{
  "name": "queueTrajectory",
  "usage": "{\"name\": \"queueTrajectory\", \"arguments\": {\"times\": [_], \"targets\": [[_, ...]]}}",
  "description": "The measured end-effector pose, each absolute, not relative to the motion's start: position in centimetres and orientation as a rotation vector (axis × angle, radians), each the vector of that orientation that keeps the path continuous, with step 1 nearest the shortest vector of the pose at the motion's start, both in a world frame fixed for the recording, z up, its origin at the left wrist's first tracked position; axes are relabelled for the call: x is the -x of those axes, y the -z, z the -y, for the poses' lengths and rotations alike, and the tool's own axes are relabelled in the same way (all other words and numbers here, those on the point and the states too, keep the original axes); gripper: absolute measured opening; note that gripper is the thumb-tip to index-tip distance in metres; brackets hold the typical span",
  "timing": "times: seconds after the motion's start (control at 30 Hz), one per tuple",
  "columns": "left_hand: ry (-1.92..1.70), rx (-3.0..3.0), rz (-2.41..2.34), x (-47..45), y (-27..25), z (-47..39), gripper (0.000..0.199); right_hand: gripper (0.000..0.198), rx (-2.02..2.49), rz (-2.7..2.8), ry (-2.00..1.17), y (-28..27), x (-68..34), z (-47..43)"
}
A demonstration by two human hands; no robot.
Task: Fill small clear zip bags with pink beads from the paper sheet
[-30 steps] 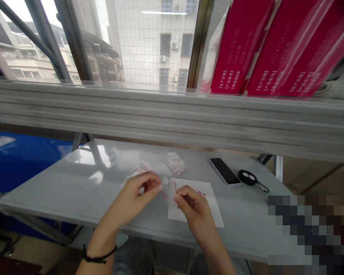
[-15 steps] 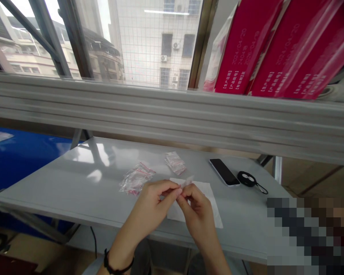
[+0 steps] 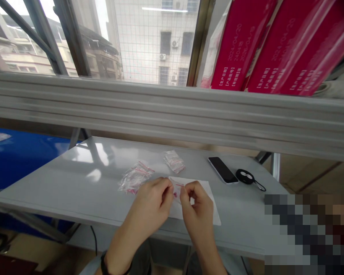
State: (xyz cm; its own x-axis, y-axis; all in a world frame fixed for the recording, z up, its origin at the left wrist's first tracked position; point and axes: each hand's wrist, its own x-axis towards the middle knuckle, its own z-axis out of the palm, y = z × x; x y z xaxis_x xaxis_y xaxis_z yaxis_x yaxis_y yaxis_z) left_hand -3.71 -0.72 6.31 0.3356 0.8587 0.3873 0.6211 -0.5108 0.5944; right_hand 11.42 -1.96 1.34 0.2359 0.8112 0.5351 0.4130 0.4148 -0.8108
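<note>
Between my hands hangs a small clear zip bag (image 3: pixel 177 190) with a red strip along its top and small dark-pink bits low inside it. My left hand (image 3: pixel 156 200) is closed, thumb and fingers pinched at the bag's left side. The fingertips of my right hand (image 3: pixel 199 208) pinch its right end by the red strip. Beneath them on the table lies a white sheet (image 3: pixel 213 202). To the left is a loose heap of clear zip bags (image 3: pixel 136 175), with pink bits at its near edge. Behind the sheet sits a flatter stack of zip bags (image 3: pixel 174 162).
A phone (image 3: pixel 223 170) and a round black case with a loop (image 3: pixel 245 177) lie right of the sheet on the grey table (image 3: pixel 60 191). A metal shelf beam (image 3: pixel 160 112) crosses above the table, bearing red boxes (image 3: pixel 240 49). A blue surface (image 3: pixel 23 156) adjoins at left.
My hands were together at the fingertips and are now slightly apart, with the zip bag stretched between them. Its red strip and pink contents have come into view.
</note>
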Motion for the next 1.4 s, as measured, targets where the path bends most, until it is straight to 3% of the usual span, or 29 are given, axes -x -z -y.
{"name": "queueTrajectory", "arguments": {"times": [0.1, 0.2, 0.37, 0.5, 0.7, 0.8, 1.03, 1.4], "targets": [[-0.980, -2.249, -1.326, 3.9, -6.6, 0.8, 0.021, 0.012, 1.101, 1.683, -0.364, -1.9, -12.2, 2.2], [-0.975, -2.240, -1.298, 4.0, -6.8, 1.0, 0.023, 0.022, 1.042, 1.939, -0.375, -2.7, -12.9, 2.6], [-0.967, -2.165, -1.237, 3.2, -6.6, 1.2, 0.031, 0.023, 1.118, 1.979, -0.444, -3.5, -12.9, 2.8], [-0.947, -1.953, -1.130, 3.4, -5.9, 0.8, 0.043, 0.017, 1.118, 1.600, -0.728, -3.0, -13.2, 2.2], [-0.546, -1.649, -0.874, 3.2, -4.2, 0.6, 0.043, 0.039, 0.994, 0.767, -1.162, -2.4, -13.0, 1.7], [-0.752, -1.535, -0.711, 1.4, -3.3, 1.0, 0.029, 0.044, 0.926, 0.634, -1.229, -2.6, -12.2, 1.8], [-1.360, -0.635, -0.551, -1.6, -2.3, 0.9, 0.034, 0.025, 0.901, 0.843, -1.287, -1.8, -10.2, 2.0], [-1.427, -0.235, -0.751, -0.6, -3.1, 0.1, 0.038, 0.026, 1.014, 0.961, -1.472, -1.2, -8.4, 2.2]]}}
